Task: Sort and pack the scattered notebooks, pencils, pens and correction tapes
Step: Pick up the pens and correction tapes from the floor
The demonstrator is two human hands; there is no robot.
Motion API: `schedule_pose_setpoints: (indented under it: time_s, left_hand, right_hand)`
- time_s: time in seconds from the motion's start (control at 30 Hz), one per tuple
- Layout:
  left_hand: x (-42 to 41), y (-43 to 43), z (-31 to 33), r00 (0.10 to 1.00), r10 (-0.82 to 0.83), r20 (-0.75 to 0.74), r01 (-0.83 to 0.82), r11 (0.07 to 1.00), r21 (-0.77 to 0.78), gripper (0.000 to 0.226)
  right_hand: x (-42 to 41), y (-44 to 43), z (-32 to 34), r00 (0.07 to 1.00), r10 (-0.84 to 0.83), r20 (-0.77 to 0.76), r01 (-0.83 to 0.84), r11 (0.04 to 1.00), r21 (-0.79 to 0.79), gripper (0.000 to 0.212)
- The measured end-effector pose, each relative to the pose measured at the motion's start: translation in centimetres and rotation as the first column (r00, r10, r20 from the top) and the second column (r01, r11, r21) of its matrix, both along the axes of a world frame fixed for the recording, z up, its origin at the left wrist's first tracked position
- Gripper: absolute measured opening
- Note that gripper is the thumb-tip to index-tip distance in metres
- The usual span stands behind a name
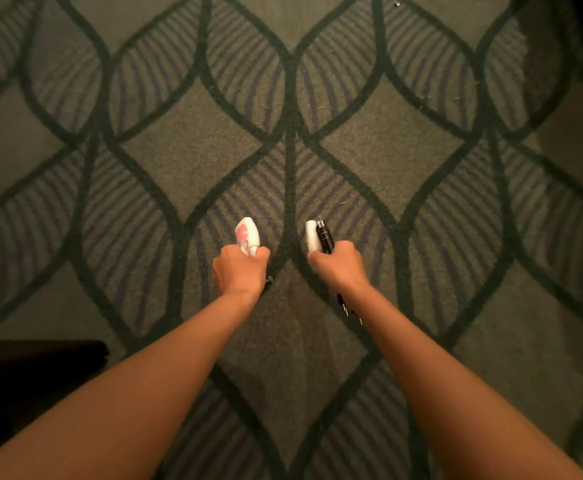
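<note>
Both bare forearms reached straight ahead from the bottom corners of the view, running almost parallel and drawing slightly together toward the wrists. The hands were held side by side, near each other but apart, over the middle of the carpet (pixel 193 150), backs up and knuckles pointing away from the person.

The left hand (pixel 239 271) was curled into a fist round the lower end of a pink tape (pixel 247 233), a white correction-tape case with a pink patch. Its rounded top stuck out forward past the knuckles, tilted a little to the left. The fingers themselves were hidden under the hand.

The right hand (pixel 338 268) was likewise closed, gripping a white tape (pixel 312 235) and black pens (pixel 325 237) together. The white tape lay on the inner side, touching the pens, and both stood out ahead of the fist. The pens' other ends showed again beneath the wrist, thin tips pointing back toward the person. How many pens there were could not be told.

Whether either hand touched the carpet was unclear. The carpet bore a dark green leaf pattern with striped panels. A dark object (pixel 33 375) lay at the lower left, beside the left forearm.
</note>
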State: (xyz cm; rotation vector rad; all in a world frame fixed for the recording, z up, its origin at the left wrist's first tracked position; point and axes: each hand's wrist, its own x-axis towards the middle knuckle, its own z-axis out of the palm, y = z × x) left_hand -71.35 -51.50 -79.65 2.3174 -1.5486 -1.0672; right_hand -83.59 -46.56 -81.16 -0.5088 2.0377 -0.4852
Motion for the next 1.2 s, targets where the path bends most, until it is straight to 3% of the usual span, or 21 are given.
schedule_pose_setpoints:
  time_s: [0.1, 0.23, 0.47, 0.5, 0.63, 0.83, 1.0, 1.13, 1.2]
  left_hand:
    - [1.5, 0.2, 4.4, 0.995, 0.103, -0.012, -0.103, 0.995, -0.009, 0.038]
    - [2.2, 0.6, 12.3, 0.95, 0.283, -0.135, -0.284, 0.959, 0.007, 0.043]
    - [0.4, 2.1, 30.6, 0.713, 0.501, -0.491, -0.531, 0.843, 0.089, 0.041]
    - [2.2, 2.6, 35.4, 0.653, 0.517, -0.553, -0.58, 0.812, 0.074, 0.036]
    - [5.0, 4.7, 45.6, 0.492, 0.526, -0.694, -0.67, 0.738, 0.085, 0.02]
    - [10.0, 11.3, 58.6, 0.41, 0.457, -0.79, -0.75, 0.661, -0.007, 0.011]
    - [15.2, 16.4, 64.5, 0.294, 0.427, -0.855, -0.831, 0.556, -0.007, 0.021]
    - [21.0, 20.7, 67.6, 0.22, 0.435, -0.873, -0.901, 0.433, -0.012, 0.028]
    - [24.8, 23.3, 68.5, 0.191, 0.438, -0.878, -0.938, 0.345, -0.032, 0.021]
  right_hand:
    - [0.6, -0.1, 5.5, 0.985, -0.012, 0.171, 0.018, 0.999, -0.034, 0.02]
    - [1.4, -0.3, 14.8, 0.941, -0.004, 0.339, 0.034, 0.996, -0.083, 0.024]
    - [3.3, -1.7, 32.8, 0.943, 0.132, 0.305, -0.032, 0.95, -0.31, 0.029]
    - [4.8, -1.4, 38.0, 0.94, 0.193, 0.283, -0.091, 0.937, -0.339, 0.026]
    - [7.6, 0.0, 47.6, 0.921, 0.296, 0.254, -0.167, 0.888, -0.429, 0.024]
    - [13.6, 5.3, 58.8, 0.848, 0.421, 0.323, -0.2, 0.817, -0.541, 0.028]
    - [19.2, 9.1, 65.6, 0.761, 0.573, 0.306, -0.294, 0.723, -0.625, 0.028]
    - [25.1, 12.4, 69.2, 0.642, 0.714, 0.28, -0.414, 0.63, -0.657, 0.027]
    - [29.0, 14.4, 70.3, 0.567, 0.782, 0.258, -0.485, 0.571, -0.663, 0.028]
